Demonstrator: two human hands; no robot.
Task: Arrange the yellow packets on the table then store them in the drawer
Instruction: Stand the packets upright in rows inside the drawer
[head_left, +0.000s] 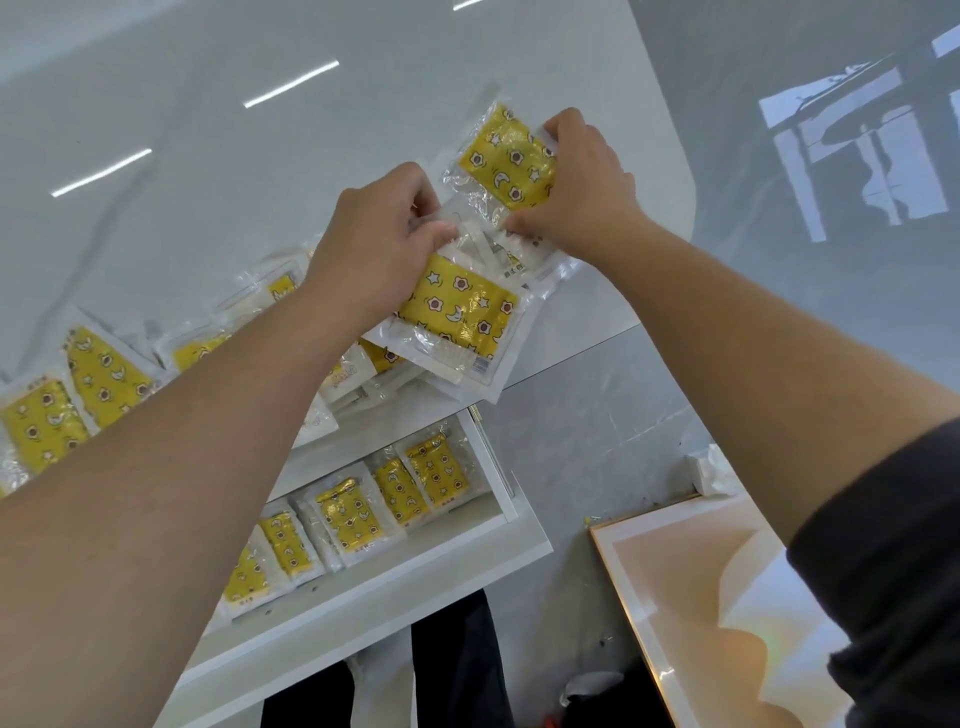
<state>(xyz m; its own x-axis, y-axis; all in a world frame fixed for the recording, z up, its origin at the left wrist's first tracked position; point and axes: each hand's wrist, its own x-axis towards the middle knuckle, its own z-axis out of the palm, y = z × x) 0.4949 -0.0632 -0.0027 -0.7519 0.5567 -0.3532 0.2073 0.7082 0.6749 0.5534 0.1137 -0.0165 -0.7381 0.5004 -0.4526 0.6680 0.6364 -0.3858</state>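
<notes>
Yellow packets with star and flower prints in clear wrappers lie on the white table (260, 171). My left hand (379, 234) grips the top edge of a small stack of packets (457, 312) near the table's front right corner. My right hand (582, 182) pinches another yellow packet (506, 156), tilted beside the stack. More packets (104, 384) lie spread along the table's front edge at the left, partly hidden by my left forearm. Below the table the white drawer (519, 545) stands open with a row of several packets (353, 509) inside.
The table's rounded right edge drops to a grey floor (597, 426). A glossy white panel with a wooden rim (691, 597) lies on the floor at the right. Dark clothing (457, 670) shows under the drawer front.
</notes>
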